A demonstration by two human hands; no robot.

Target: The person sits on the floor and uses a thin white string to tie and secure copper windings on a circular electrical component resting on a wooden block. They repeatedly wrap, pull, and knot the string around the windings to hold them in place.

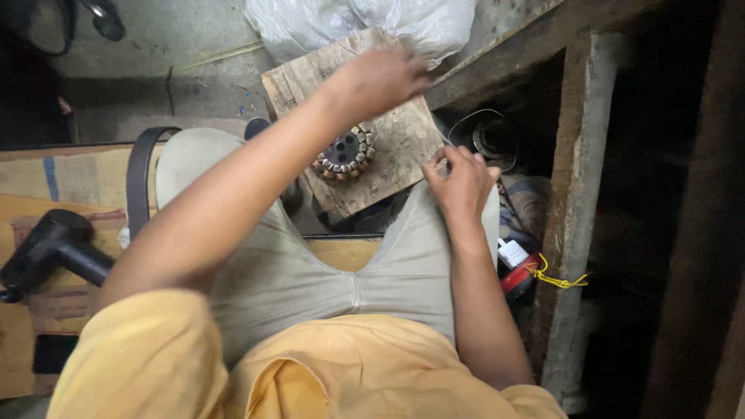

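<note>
A round motor stator point(346, 153) with copper windings lies on a worn wooden board point(396, 147) that rests across my knees. My left hand point(380, 77) reaches over the board's far side, above the stator, fingers closed and blurred; whether it pinches a thin wire I cannot tell. My right hand point(463, 180) sits at the board's right edge with thumb and fingers pinched together on a thin wire point(466, 120) that curves off to the right. I sit in light grey trousers and a yellow shirt.
A black heat gun point(54, 248) lies on cardboard at the left. A white plastic bag point(365, 23) sits beyond the board. A wooden post point(574, 209) with yellow wire point(555, 278) stands at the right, beside a red-and-black object point(518, 271). A black strap point(140, 174) curves by my left thigh.
</note>
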